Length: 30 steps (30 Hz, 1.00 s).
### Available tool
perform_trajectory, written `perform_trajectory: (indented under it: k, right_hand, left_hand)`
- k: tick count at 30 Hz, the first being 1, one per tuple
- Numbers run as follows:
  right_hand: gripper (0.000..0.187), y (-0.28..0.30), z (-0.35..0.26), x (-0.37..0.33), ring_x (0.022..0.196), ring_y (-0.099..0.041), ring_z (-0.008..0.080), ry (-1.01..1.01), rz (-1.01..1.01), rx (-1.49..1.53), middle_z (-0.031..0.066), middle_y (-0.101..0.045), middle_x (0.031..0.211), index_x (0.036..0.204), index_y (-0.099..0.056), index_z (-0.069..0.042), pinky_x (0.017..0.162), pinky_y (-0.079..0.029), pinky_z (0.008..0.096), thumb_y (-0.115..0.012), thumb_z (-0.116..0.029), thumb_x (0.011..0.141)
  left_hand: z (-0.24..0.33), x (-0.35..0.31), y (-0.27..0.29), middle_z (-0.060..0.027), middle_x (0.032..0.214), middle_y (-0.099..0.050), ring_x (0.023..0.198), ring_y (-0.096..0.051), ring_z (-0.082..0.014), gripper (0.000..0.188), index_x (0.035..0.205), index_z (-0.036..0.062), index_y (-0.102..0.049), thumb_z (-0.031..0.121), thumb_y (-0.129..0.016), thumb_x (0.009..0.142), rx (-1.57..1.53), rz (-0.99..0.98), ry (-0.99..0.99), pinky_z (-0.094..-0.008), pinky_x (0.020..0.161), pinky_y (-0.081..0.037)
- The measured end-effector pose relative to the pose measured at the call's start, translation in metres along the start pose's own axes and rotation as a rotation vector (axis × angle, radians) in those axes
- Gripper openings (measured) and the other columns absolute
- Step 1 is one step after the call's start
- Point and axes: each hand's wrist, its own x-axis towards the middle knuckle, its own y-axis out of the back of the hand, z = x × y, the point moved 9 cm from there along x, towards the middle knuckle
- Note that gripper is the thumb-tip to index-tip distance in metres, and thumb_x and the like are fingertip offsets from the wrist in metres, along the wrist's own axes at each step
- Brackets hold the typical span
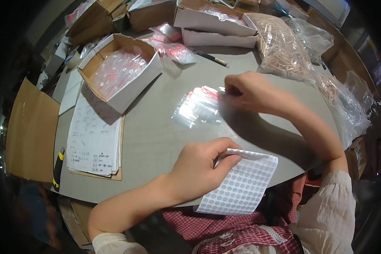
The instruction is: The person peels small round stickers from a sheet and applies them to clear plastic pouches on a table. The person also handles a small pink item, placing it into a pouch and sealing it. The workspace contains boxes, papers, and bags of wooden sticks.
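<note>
White sticker sheet [241, 186] hangs over the near edge of the grey desk [156, 139], pinched by the left hand [199, 167]. Right hand [252, 93] presses fingertips on a clear bag [197, 108] mid-desk, its grip closed on the bag's edge.

We sit at a round grey table [156, 139] under bright light, with dark floor [12, 220] around us.

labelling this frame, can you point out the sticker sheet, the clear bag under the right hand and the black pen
sticker sheet [243, 186], head view, middle of the dotted sheet
clear bag [197, 109], head view, centre of the plastic
black pen [209, 56], head view, mid-barrel
</note>
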Motion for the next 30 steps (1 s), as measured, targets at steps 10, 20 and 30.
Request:
perform_trajectory:
  k: [10, 20, 30]
  right_hand:
    - [0.022, -0.006, -0.032, -0.005, 0.081, -0.055, 0.0112, 0.135, -0.111, 0.565, 0.0051, -0.062, 0.087, 0.104, -0.059, 0.002, 0.072, -0.047, 0.0296, -0.067, -0.003, 0.084]
    - [0.040, -0.008, 0.033, -0.005, 0.078, -0.060, 0.0188, -0.081, -0.074, 0.308, 0.0094, -0.066, 0.087, 0.106, -0.060, 0.000, 0.069, -0.049, 0.0357, -0.082, -0.024, 0.083]
    - [0.027, 0.028, 0.062, -0.041, 0.098, -0.062, 0.0279, 0.006, 0.203, 0.042, 0.0130, -0.063, 0.103, 0.109, -0.070, -0.006, 0.086, -0.052, 0.0382, -0.077, -0.018, 0.085]
  left_hand:
    - [0.007, -0.002, -0.001, -0.0071, 0.080, -0.073, 0.071, -0.066, -0.0081, 0.015, 0.107, 0.0010, -0.072, 0.009, -0.071, 0.095, 0.047, 0.034, -0.083, -0.0251, 0.063, -0.051]
    - [0.002, -0.001, -0.002, -0.0060, 0.085, -0.073, 0.077, -0.065, -0.0066, 0.016, 0.109, -0.0002, -0.070, 0.009, -0.070, 0.095, 0.052, -0.023, 0.022, -0.0253, 0.066, -0.052]
    - [-0.004, 0.001, -0.002, -0.0016, 0.080, -0.069, 0.070, -0.058, -0.0045, 0.018, 0.110, -0.0012, -0.071, 0.010, -0.070, 0.095, -0.007, -0.018, 0.032, -0.0236, 0.061, -0.048]
